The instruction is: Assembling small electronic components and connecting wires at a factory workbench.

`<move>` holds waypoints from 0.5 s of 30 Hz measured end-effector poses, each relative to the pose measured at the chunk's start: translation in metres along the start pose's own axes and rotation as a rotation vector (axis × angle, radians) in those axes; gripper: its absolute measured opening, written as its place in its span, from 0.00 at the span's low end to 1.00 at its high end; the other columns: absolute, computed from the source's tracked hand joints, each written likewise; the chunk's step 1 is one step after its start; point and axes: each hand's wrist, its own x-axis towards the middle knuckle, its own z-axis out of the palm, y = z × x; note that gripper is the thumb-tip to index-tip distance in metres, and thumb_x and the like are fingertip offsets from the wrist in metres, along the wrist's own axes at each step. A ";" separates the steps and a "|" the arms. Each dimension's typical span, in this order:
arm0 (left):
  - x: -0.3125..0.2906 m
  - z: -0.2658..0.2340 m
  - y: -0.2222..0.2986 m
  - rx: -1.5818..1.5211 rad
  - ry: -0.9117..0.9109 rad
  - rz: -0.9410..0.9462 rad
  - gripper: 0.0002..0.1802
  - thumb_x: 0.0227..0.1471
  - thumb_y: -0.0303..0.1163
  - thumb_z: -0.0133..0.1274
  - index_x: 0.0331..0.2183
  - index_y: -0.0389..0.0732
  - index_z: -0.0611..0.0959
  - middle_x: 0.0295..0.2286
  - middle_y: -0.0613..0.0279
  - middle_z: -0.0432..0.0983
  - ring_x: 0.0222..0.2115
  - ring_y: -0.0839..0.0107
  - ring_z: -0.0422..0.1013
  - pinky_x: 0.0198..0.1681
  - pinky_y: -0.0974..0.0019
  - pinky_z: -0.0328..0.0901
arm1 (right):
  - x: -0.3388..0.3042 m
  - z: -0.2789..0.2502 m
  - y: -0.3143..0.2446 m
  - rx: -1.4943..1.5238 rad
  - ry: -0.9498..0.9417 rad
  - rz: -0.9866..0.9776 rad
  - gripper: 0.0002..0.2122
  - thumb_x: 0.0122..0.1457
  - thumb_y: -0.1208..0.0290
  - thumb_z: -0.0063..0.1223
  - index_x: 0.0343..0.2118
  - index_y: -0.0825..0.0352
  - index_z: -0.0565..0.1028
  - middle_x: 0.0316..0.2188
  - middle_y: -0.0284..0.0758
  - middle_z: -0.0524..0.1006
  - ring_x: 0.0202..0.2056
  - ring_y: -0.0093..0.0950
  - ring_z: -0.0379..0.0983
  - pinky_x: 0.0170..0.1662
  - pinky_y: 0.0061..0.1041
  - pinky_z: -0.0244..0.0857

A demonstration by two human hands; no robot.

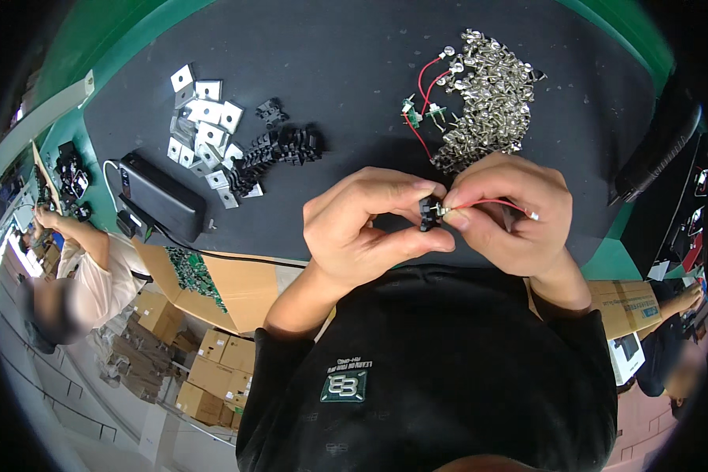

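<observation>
Between thumb and fingers, my left hand (366, 224) grips a small black plastic part (429, 213) above the near side of the dark mat. My right hand (515, 208) meets it from the right, pinching a small metal-ended piece with a red wire (495, 202) at the black part's side. The wire runs across the right fingers to a white connector (534, 215). Beyond the right hand lies a large heap of shiny metal pieces (488, 102). Beside that heap are small green circuit boards (414, 112) with red wires attached.
Square metal plates (208, 112) lie at the left, next to a pile of black plastic parts (279, 149). A black power bank (161, 197) with a cable sits nearer. Green boards fill a cardboard box (248, 291) below the edge. Other people work at both sides.
</observation>
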 end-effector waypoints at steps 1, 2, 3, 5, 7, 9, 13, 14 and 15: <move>-0.001 0.001 -0.002 -0.091 0.021 -0.011 0.23 0.35 0.32 0.69 0.34 0.31 0.79 0.29 0.50 0.78 0.22 0.77 0.74 0.23 0.75 0.69 | 0.001 0.001 -0.001 -0.052 0.005 -0.061 0.07 0.44 0.84 0.60 0.29 0.70 0.77 0.24 0.36 0.78 0.24 0.22 0.76 0.25 0.16 0.67; -0.004 0.003 -0.002 -0.088 0.013 -0.014 0.23 0.35 0.32 0.69 0.34 0.31 0.79 0.29 0.50 0.78 0.22 0.77 0.74 0.23 0.75 0.69 | 0.000 0.001 -0.001 -0.045 0.012 -0.060 0.07 0.44 0.84 0.60 0.29 0.70 0.77 0.24 0.36 0.78 0.24 0.22 0.76 0.25 0.16 0.67; -0.007 0.004 -0.001 -0.132 0.046 -0.034 0.23 0.36 0.32 0.69 0.34 0.31 0.78 0.29 0.49 0.78 0.23 0.76 0.74 0.24 0.75 0.70 | -0.001 0.002 -0.002 -0.064 0.023 -0.080 0.07 0.44 0.84 0.60 0.28 0.70 0.77 0.24 0.35 0.78 0.24 0.22 0.76 0.25 0.17 0.68; -0.010 0.007 -0.002 -0.177 0.075 -0.055 0.23 0.37 0.32 0.68 0.34 0.31 0.77 0.30 0.49 0.78 0.24 0.76 0.75 0.24 0.74 0.70 | -0.003 0.002 -0.002 -0.082 0.038 -0.098 0.07 0.43 0.83 0.61 0.28 0.70 0.77 0.23 0.35 0.78 0.24 0.23 0.76 0.25 0.17 0.68; -0.011 0.008 -0.003 -0.188 0.063 -0.018 0.24 0.38 0.30 0.68 0.36 0.31 0.74 0.31 0.46 0.77 0.26 0.72 0.75 0.27 0.73 0.72 | -0.003 0.001 -0.002 -0.125 0.052 -0.141 0.07 0.43 0.84 0.61 0.28 0.70 0.77 0.23 0.36 0.78 0.23 0.24 0.76 0.24 0.17 0.68; -0.010 0.009 -0.002 -0.220 0.089 -0.035 0.25 0.38 0.29 0.67 0.37 0.30 0.74 0.32 0.44 0.76 0.27 0.71 0.76 0.29 0.72 0.72 | -0.004 -0.001 -0.005 -0.118 0.078 -0.141 0.07 0.43 0.84 0.61 0.28 0.70 0.77 0.23 0.36 0.78 0.23 0.23 0.76 0.24 0.17 0.68; -0.010 -0.003 -0.005 -0.312 0.123 -0.044 0.26 0.39 0.27 0.66 0.39 0.30 0.72 0.34 0.42 0.75 0.28 0.67 0.76 0.31 0.69 0.73 | -0.005 -0.008 -0.002 -0.062 0.183 -0.156 0.08 0.43 0.83 0.62 0.28 0.69 0.77 0.22 0.35 0.77 0.22 0.21 0.75 0.22 0.16 0.66; -0.010 -0.006 -0.005 -0.314 0.089 -0.052 0.25 0.39 0.28 0.66 0.39 0.30 0.73 0.33 0.42 0.75 0.29 0.67 0.76 0.31 0.69 0.73 | -0.006 -0.009 -0.003 -0.058 0.188 -0.156 0.08 0.43 0.83 0.62 0.28 0.69 0.77 0.22 0.35 0.77 0.22 0.21 0.75 0.22 0.16 0.66; -0.011 -0.006 -0.003 -0.312 0.083 -0.055 0.25 0.39 0.28 0.66 0.39 0.30 0.73 0.33 0.42 0.75 0.29 0.67 0.76 0.31 0.69 0.73 | -0.006 -0.010 -0.005 -0.067 0.132 -0.118 0.08 0.43 0.83 0.62 0.28 0.69 0.77 0.22 0.35 0.77 0.22 0.20 0.75 0.22 0.15 0.66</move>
